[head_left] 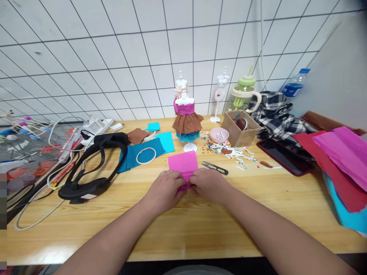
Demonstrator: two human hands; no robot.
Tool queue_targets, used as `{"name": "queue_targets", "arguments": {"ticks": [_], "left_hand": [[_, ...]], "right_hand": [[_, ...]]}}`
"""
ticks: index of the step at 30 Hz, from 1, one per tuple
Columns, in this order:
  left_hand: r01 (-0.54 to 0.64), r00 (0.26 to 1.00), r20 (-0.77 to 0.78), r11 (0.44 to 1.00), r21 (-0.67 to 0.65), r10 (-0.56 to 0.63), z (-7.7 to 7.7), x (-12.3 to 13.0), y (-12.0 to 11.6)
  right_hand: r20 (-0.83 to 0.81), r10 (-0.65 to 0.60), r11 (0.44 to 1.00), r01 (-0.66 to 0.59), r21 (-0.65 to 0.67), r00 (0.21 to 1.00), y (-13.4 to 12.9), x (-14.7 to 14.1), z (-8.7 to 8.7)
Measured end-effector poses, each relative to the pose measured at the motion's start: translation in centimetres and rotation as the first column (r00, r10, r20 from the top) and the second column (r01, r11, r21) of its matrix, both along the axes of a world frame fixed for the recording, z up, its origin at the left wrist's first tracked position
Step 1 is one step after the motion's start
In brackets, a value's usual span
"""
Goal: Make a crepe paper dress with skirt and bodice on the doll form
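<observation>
A bright pink sheet of crepe paper [182, 160] lies on the wooden table, its near end gathered in narrow pleats. My left hand [167, 187] is closed on the left side of the pleats, and my right hand [210, 185] pinches the right side. Just beyond the paper stands a small dress form [187, 110] in a pink top, a brown ruffled skirt and a blue underlayer. Thread snips [215, 167] lie to the right of the paper, near my right hand. My fingertips partly hide the folded edge.
Left are a black headset strap [104, 183], blue paper [150, 149] and a tape roll [146, 156]. Right are a pink bowl [219, 135], paper scraps [237, 153], a cardboard box [243, 133], a phone [283, 156] and coloured sheets [341, 164]. A green-lidded jug [243, 91] stands behind.
</observation>
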State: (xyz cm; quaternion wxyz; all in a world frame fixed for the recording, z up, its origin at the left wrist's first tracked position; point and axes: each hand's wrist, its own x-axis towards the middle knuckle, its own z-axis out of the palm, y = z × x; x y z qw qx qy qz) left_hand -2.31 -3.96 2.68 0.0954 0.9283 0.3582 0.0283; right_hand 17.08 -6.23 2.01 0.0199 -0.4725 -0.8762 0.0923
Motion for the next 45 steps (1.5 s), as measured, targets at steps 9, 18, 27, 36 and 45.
{"name": "queue_targets", "arguments": {"ticks": [9,18,27,36,45], "left_hand": [[-0.021,1.0,0.02,0.999,-0.045,0.022,-0.6,0.0,0.4],[-0.059,0.998,-0.008,0.997,0.047,0.059,-0.5,0.2,0.4],[-0.08,0.996,-0.033,0.996,0.041,0.081,-1.0,0.1,0.6],[-0.059,0.998,-0.026,0.997,0.041,0.06,-0.6,0.1,0.7],[-0.031,0.999,-0.035,0.998,0.047,0.032,-0.9,0.0,0.7]], "right_hand": [[0.002,-0.01,1.0,0.01,0.023,1.0,-0.2,0.0,-0.1],[0.015,-0.015,0.994,0.014,0.106,1.0,0.0,0.0,-1.1],[0.019,-0.02,0.996,0.018,0.092,1.0,-0.2,-0.2,-0.5],[-0.05,-0.033,0.999,0.033,-0.004,0.998,0.3,0.8,-0.2],[-0.107,-0.051,0.997,0.058,0.058,0.993,0.2,0.3,-0.9]]}}
